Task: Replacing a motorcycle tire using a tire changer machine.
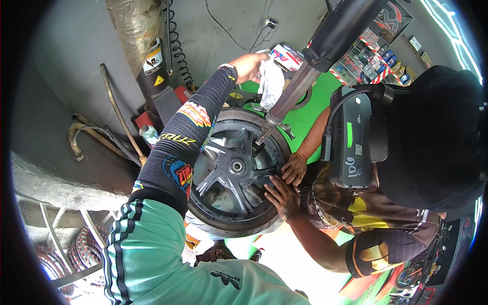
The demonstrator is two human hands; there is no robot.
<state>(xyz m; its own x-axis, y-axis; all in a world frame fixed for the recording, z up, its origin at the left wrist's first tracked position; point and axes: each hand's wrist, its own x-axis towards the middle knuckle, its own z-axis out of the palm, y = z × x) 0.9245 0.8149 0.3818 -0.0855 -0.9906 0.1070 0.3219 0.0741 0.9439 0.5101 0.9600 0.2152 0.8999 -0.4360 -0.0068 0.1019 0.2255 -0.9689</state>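
Observation:
My left hand, at the end of a black printed arm sleeve, is stretched out beyond the wheel. Its fingers close on a limp white cloth that hangs beside the tire changer's steel post. Beneath my forearm lies a motorcycle wheel with dark spokes and a black tire around it. The post's lower end reaches down over the rim. A co-worker's two hands rest on the tire and rim at the right. My right hand is not in view.
A co-worker in a black cap leans in close on the right. A white, red and blue box sits just past my hand. A bottle and a long bar stand on the left. Shelves of small packages are at the back right.

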